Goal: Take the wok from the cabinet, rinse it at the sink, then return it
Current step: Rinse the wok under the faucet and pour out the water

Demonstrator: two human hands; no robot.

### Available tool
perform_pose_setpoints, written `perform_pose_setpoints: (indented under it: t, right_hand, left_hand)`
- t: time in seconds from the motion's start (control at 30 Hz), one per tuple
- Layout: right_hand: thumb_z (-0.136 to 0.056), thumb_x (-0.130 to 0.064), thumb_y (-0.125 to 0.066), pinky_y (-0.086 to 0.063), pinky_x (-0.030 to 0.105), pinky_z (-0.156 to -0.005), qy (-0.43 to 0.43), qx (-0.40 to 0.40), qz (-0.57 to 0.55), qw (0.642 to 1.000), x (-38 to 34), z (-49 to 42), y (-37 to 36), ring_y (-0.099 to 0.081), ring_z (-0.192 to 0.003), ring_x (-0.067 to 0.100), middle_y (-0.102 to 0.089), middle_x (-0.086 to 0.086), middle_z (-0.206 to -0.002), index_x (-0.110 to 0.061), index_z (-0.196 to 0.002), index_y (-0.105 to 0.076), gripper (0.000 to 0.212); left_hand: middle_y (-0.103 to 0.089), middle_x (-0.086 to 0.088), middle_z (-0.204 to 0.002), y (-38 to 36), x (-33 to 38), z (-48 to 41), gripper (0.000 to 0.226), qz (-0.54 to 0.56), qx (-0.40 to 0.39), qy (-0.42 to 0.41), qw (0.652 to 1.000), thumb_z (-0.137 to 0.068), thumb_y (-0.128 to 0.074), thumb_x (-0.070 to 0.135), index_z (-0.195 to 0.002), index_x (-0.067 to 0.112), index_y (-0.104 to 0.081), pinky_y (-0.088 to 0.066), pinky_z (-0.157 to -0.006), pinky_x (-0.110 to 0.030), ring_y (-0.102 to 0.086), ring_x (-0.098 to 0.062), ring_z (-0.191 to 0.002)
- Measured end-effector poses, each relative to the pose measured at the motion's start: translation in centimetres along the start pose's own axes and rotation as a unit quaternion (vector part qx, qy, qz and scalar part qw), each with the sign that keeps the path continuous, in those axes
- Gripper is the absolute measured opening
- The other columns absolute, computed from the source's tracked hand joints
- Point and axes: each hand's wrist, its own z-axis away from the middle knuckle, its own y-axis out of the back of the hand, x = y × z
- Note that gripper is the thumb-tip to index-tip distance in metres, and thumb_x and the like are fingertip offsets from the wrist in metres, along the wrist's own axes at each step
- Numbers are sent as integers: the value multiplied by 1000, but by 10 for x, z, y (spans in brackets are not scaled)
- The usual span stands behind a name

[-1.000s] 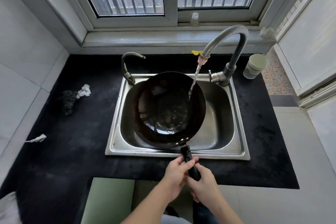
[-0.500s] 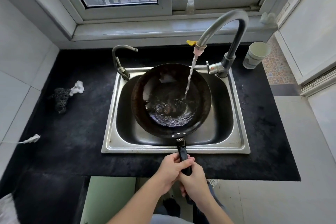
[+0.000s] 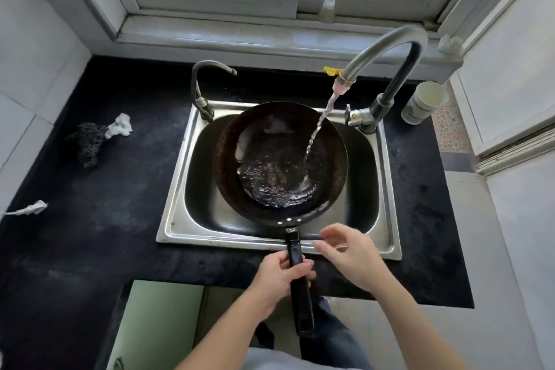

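Observation:
A dark round wok (image 3: 280, 159) sits in the steel sink (image 3: 387, 198), its bowl holding rippling water. A stream from the tall curved faucet (image 3: 387, 48) falls into the wok's right side. The wok's black handle (image 3: 297, 285) points toward me over the sink's front rim. My left hand (image 3: 279, 279) grips that handle near its upper end. My right hand (image 3: 351, 255) hovers just right of the handle above the sink's front rim, fingers loosely spread, holding nothing.
A black counter (image 3: 105, 204) surrounds the sink. A steel scourer (image 3: 88, 141) with a white scrap lies at left. A small second tap (image 3: 204, 90) stands at the sink's back left. A white cup (image 3: 425, 102) stands right of the faucet. A green cabinet door (image 3: 156, 324) is below.
My right hand has let go of the handle and moved right, opening. The left hand alone holds the wok now. More water has pooled in the wok.

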Motion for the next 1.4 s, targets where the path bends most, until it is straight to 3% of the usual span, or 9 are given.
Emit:
perform_pose_setpoints:
  t: [0.13,0.27,0.5,0.67,0.77,0.97,1.13,1.27,1.4]
  right_hand:
    - [-88,-21,-70,-52,36,-99,85,148,101,980,-8,-46,38,-59,-112,14,-63,-1,-122,-12,-125,-63,38]
    - [-84,-8,-67,-38,39,-114,180,193,270,926,-20,-101,80,-39,-141,27,-41,11,-152,-5,-145,-44,65]
    - [-81,-20,-66,-39,48,-113,175,96,492,847,-28,-165,106,-23,-150,33,-26,9,-163,-9,-156,-23,87]
    - [-92,-54,-46,-49,41,-94,118,83,546,826,-13,-160,114,-14,-151,30,2,-14,-167,-27,-159,-2,85]
    - [-93,-57,-41,-52,42,-86,94,107,531,835,-9,-159,120,-25,-145,29,8,-19,-166,-26,-159,1,84]
    - [-92,-48,-48,-54,44,-93,87,98,501,856,-9,-160,117,-26,-144,27,6,-17,-166,-29,-158,3,85]
    - [-91,-38,-58,-41,49,-112,117,91,418,896,-16,-158,112,-20,-149,27,-8,0,-167,-28,-158,-11,82]
    - [-87,-29,-66,-42,50,-112,155,140,347,915,-18,-116,94,-33,-144,31,-27,12,-161,-21,-156,-23,82]
    - [-88,-30,-68,-49,44,-106,137,119,319,930,-12,-47,49,-47,-136,27,-35,10,-157,-21,-155,-27,79]
  left_hand:
    - [-70,-21,-109,-1,0,-1,29,25,9,13,1000,-85,-73,5,-110,-2,-62,-60,-81,-49,-74,-32,-92]
    - [-70,-19,-103,-3,-2,-2,25,12,20,11,1000,-86,-72,7,-108,1,-63,-61,-78,-48,-73,-30,-88]
    - [-69,-16,-98,-6,-2,-3,24,13,28,5,999,-85,-73,7,-106,1,-63,-61,-76,-45,-72,-28,-83]
    - [-69,-16,-96,-5,-2,-4,24,14,31,9,999,-84,-73,7,-105,0,-63,-61,-75,-45,-72,-29,-82]
    - [-69,-16,-96,-4,-2,-5,25,14,32,13,999,-84,-74,7,-106,1,-63,-61,-74,-45,-72,-29,-83]
    - [-70,-15,-94,1,-1,-2,25,11,31,10,999,-84,-73,6,-106,0,-63,-61,-75,-48,-72,-28,-81]
    - [-69,-14,-93,2,1,0,26,10,27,5,1000,-85,-72,6,-107,-1,-61,-61,-75,-47,-72,-26,-80]
    - [-69,-14,-93,4,1,1,25,1,20,2,1000,-85,-72,6,-106,-1,-62,-61,-76,-48,-72,-27,-81]
    - [-69,-15,-94,5,1,-1,26,0,12,-1,1000,-84,-73,5,-107,-2,-61,-61,-75,-47,-72,-27,-79]
